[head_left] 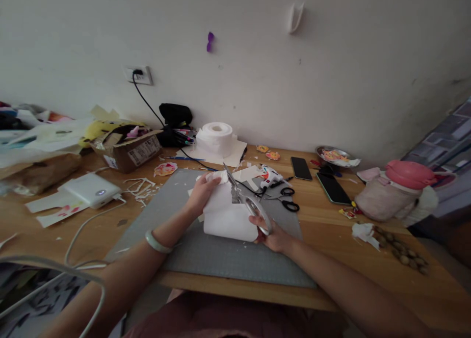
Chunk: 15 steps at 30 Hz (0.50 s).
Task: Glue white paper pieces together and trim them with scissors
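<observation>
Over the grey cutting mat (pixel 221 254), mid-table: left hand (pixel 201 195) grips the far left edge of a white paper sheet (pixel 226 215), fingers curled over its top. Right hand (pixel 274 237) is closed around the handles of silver scissors (pixel 246 200); blades point far and left, lying across the sheet's right side. Sheet is lifted off the mat, bowed. Pale bangle (pixel 157 242) on left wrist. Far of the hands: toilet paper roll (pixel 216 137), glue gun (pixel 270 177), black-handled scissors (pixel 289 199) just right of it. Two phones (pixel 333 187) lie right. Pink-lidded bottle (pixel 393 188) at right edge. White box device (pixel 90 190) left, cable trailing near. Paper scraps (pixel 142 188) beside it.
</observation>
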Each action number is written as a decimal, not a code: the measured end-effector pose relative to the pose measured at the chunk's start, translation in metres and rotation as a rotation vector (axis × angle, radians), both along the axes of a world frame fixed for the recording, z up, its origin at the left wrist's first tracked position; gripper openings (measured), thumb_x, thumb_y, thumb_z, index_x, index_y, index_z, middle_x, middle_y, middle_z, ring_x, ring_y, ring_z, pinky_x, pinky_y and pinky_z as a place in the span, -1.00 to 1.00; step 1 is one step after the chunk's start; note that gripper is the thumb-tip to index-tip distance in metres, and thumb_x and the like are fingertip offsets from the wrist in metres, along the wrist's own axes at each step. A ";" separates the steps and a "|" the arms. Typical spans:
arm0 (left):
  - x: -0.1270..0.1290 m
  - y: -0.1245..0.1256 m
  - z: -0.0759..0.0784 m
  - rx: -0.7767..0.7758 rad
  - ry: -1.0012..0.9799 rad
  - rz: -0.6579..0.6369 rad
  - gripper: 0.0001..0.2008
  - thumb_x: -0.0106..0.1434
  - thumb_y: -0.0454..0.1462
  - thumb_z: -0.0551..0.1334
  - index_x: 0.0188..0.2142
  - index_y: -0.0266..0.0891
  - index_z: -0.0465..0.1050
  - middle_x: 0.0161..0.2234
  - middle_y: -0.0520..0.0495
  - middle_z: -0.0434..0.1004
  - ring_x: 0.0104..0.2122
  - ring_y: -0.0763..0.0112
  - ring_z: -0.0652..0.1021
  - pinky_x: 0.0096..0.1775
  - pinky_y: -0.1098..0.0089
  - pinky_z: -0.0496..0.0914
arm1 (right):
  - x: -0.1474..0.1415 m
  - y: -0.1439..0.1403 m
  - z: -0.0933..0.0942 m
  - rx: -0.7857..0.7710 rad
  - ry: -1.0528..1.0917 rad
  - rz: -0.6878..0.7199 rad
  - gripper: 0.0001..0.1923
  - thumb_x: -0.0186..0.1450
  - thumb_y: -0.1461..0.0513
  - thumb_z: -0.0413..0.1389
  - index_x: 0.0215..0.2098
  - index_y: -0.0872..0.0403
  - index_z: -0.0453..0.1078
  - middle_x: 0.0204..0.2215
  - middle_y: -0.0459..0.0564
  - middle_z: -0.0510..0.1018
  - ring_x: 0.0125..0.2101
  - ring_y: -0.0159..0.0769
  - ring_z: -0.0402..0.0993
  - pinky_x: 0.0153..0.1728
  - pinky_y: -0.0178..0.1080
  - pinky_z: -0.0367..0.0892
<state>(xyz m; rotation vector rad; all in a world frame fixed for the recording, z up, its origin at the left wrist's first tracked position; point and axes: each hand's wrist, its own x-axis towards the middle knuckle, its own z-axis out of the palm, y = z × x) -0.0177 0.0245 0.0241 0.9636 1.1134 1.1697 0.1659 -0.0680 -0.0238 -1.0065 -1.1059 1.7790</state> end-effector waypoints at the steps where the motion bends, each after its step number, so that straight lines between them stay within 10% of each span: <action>1: 0.000 0.000 0.001 -0.006 0.000 -0.005 -0.75 -0.12 -0.25 0.29 -0.38 -0.21 0.37 -0.57 0.09 0.45 -0.62 0.48 0.41 -0.54 0.48 0.29 | 0.000 0.000 0.000 0.000 -0.005 0.003 -0.50 -0.03 -0.10 0.22 -0.30 0.04 0.28 -0.54 -0.15 0.28 -0.62 -0.51 0.14 -0.71 -0.46 0.07; 15: -0.002 0.001 0.001 -0.022 -0.020 -0.021 -0.77 -0.12 -0.23 0.30 -0.41 -0.23 0.39 -0.59 0.09 0.45 -0.64 0.49 0.40 -0.55 0.47 0.28 | 0.000 -0.001 0.004 0.043 -0.029 0.021 -0.57 0.05 -0.08 0.19 -0.34 0.06 0.29 -0.54 -0.15 0.29 -0.60 -0.51 0.17 -0.71 -0.47 0.07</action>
